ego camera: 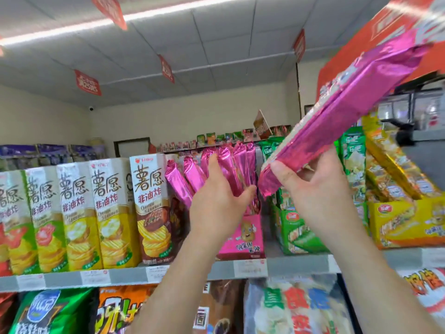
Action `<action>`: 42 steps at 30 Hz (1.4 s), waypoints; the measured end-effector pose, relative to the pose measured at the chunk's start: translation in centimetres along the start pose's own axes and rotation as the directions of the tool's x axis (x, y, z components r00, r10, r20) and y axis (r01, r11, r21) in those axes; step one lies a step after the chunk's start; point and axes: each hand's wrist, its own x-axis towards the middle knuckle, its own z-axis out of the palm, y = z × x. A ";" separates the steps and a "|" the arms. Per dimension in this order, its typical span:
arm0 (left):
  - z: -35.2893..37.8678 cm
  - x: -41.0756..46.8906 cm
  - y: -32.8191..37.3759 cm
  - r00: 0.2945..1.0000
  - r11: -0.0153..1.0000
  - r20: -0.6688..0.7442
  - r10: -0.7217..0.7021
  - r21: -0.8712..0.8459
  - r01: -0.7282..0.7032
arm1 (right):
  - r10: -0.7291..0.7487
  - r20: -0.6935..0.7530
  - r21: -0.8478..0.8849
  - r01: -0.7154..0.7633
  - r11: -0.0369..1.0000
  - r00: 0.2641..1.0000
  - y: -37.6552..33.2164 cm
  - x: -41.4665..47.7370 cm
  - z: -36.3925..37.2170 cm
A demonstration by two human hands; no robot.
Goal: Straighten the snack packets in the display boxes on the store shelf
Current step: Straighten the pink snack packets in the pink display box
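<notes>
**Snack packets (237, 165): pink bundle in hand above the shelf, the rest pressed aside in their box**

1. Right hand (317, 189). The grip is closed on the lower end of the pink bundle (337, 109), thumb across the front and fingers behind. The bundle slants up to the right, outside any box. Judgement: several packets are held as one flat stack so they can go back squared rather than singly.

2. Left hand (216, 201). The grip is wide, fingers straight, and holds nothing. Palm and fingers lie against the packets standing in the pink display box (243, 237), which fan out leaning left. Judgement: the hand holds them aside to leave a gap at the right of the box for the bundle.

3. Position. The pink display box stands on the shelf (301, 263), between a brown chip carton (154, 208) and the green display box (296, 230).

4. Beyond. The packets in the yellow display box (407, 227) slant left, not upright. Judgement: that box is not yet straightened.

5. Far. Red hanging signs (88, 83) hang from the ceiling.
</notes>
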 end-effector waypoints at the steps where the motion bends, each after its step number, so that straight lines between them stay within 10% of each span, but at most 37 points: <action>1: 0.5 0.3 0.0 1.000 0.999 -0.004 -0.008 0.043 0.008 | -0.011 -0.003 -0.047 0.011 0.999 1.000 0.2 0.5 0.6; 16: -0.8 1.2 -4.2 0.989 0.960 0.089 0.122 -0.263 -0.095 | 0.134 0.116 -0.286 -0.096 0.954 0.984 3.8 -0.2 4.9; 33: 1.7 -1.1 -1.1 0.940 0.946 0.225 0.257 -0.258 -0.197 | -0.141 -0.003 -0.261 0.135 0.956 0.990 -4.1 4.9 3.3; 39: -2.6 1.8 -3.0 0.828 0.869 -0.270 0.492 0.218 -0.445 | -0.068 0.084 -0.277 0.089 0.957 0.994 -4.7 6.9 3.8; 42: -4.7 5.1 -3.4 0.943 0.841 -0.038 0.330 0.465 -0.276 | -0.070 0.119 -0.258 0.099 0.961 0.990 -4.9 7.9 4.8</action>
